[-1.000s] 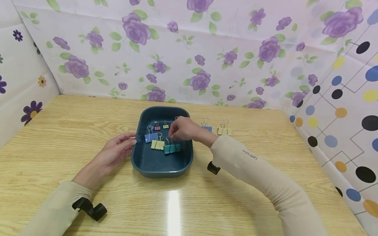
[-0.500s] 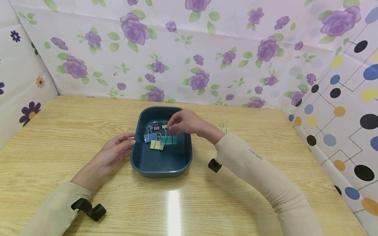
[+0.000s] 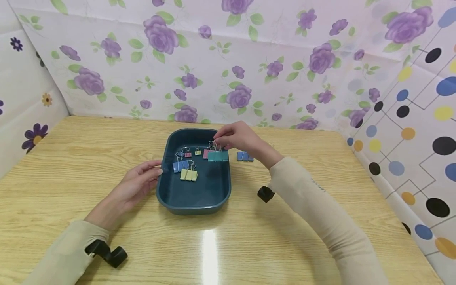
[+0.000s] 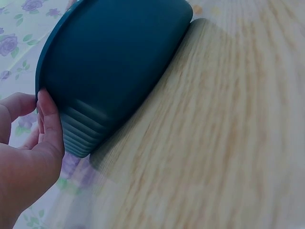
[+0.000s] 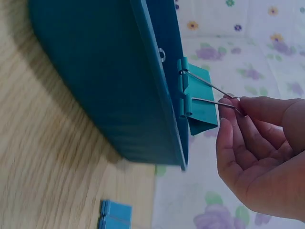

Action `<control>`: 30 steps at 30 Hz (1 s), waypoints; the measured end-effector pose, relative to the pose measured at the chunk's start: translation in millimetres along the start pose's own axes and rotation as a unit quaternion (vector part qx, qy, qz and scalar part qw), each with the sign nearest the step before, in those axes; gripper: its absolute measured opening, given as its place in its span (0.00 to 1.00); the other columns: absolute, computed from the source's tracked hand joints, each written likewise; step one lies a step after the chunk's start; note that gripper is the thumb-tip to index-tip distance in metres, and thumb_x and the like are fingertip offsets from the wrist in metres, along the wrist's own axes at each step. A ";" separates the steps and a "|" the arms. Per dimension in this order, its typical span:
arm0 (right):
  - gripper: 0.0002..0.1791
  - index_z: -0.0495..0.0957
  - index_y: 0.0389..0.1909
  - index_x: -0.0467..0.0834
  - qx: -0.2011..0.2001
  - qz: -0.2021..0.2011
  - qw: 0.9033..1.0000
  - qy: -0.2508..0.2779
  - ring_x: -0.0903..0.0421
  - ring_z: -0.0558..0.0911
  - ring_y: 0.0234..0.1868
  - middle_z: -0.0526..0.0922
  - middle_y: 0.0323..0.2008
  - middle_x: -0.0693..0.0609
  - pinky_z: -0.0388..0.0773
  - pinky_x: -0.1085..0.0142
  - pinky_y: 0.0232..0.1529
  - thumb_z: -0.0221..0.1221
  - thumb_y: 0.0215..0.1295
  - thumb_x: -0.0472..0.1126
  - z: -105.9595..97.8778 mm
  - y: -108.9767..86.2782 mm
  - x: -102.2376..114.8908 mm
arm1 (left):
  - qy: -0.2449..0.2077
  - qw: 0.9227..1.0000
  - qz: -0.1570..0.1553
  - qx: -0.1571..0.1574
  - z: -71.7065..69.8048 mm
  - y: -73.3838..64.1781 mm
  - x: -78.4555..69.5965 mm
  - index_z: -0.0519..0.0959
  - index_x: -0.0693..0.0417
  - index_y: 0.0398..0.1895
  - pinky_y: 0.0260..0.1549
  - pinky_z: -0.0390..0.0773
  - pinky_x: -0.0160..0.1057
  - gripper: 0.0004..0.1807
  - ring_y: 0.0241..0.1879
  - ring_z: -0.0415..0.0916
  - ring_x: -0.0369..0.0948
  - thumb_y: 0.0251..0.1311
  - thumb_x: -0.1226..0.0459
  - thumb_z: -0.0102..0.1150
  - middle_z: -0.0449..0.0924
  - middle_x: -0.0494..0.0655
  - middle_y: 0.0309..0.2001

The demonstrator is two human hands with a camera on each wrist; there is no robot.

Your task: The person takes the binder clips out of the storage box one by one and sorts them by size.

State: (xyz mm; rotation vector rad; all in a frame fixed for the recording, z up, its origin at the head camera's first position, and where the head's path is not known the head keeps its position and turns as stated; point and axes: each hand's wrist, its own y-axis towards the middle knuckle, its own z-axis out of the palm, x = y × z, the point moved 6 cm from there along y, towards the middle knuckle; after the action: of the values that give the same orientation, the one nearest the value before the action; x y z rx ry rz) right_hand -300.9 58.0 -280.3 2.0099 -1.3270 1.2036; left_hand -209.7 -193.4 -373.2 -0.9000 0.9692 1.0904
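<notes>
My right hand (image 3: 238, 138) pinches the wire handles of a teal binder clip (image 3: 218, 156). The clip hangs over the right side of the dark teal bin (image 3: 194, 208), near its rim; in the right wrist view the clip (image 5: 199, 93) is raised beside the bin's edge. Part of a pink binder clip (image 3: 206, 153) shows behind it. My left hand (image 3: 140, 182) holds the bin's left rim, with fingertips against the outer wall in the left wrist view. Inside the bin, a blue binder clip (image 3: 181, 166) and a yellow binder clip (image 3: 189, 175) lie close together.
Small binder clips, including a red one (image 3: 188, 154) and a yellow one (image 3: 198, 152), lie toward the bin's back. On the wooden table (image 3: 303, 221), a blue binder clip (image 3: 245, 156) lies right of the bin. My right forearm mostly hides another clip there.
My right hand has lifted the teal binder clip from among the others in the bin and carried it rightward and back toward the right rim. My left hand stays at the bin.
</notes>
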 end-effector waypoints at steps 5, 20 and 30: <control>0.12 0.81 0.48 0.35 -0.023 0.019 0.999 0.021 0.50 0.83 0.44 0.85 0.40 0.46 0.79 0.58 0.48 0.59 0.69 0.38 -13.8 2.2 -15.8 | 0.001 1.000 -0.003 -0.004 -1.4 -0.8 0.7 0.69 0.62 0.54 0.42 0.77 0.31 0.14 0.39 0.77 0.36 0.68 0.70 0.54 0.79 0.44 0.42; 0.13 0.77 0.50 0.33 -0.069 0.031 0.995 0.069 0.45 0.80 0.48 0.81 0.46 0.38 0.76 0.57 0.53 0.55 0.71 0.36 -52.7 1.5 -41.1 | -0.006 1.000 -0.009 -0.004 -2.6 -1.0 2.0 0.69 0.60 0.53 0.42 0.77 0.31 0.13 0.39 0.77 0.36 0.68 0.70 0.54 0.79 0.44 0.42; 0.12 0.76 0.51 0.33 -0.111 0.053 0.990 0.063 0.48 0.79 0.46 0.80 0.45 0.41 0.76 0.60 0.50 0.54 0.71 0.35 -90.5 -1.0 -61.0 | -0.017 1.000 -0.007 0.000 -0.8 1.5 1.2 0.72 0.59 0.52 0.41 0.77 0.32 0.11 0.38 0.77 0.36 0.68 0.70 0.54 0.80 0.44 0.41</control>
State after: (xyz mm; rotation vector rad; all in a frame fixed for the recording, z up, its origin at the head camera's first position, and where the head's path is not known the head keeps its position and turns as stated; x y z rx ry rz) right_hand -347.6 156.5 -284.7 1.6993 -1.4519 1.1514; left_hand -211.1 -193.4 -374.8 -0.8853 0.9338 1.0910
